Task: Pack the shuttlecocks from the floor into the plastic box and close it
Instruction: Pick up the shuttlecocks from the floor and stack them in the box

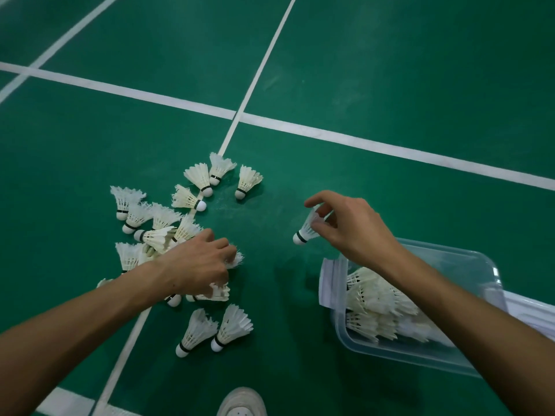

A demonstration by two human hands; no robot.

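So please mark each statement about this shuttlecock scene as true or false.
1. The right hand holds one shuttlecock by its feathers. True.
2. The plastic box is empty. False: it already holds many shuttlecocks.
3. The left hand rests on the pile of shuttlecocks on the floor. True.
4. The box has its lid closed. False: it is open.
5. The floor is green with white lines. True.

Dim, even indoor light, slightly underexposed. Soft faint shadows on the green floor (390,70) just under the hands. No hard glare; dull sheen far from the plastic box (468,259). Wide-angle bend in court lines (330,133) twd edges. Focus ok, fingers slightly soft.
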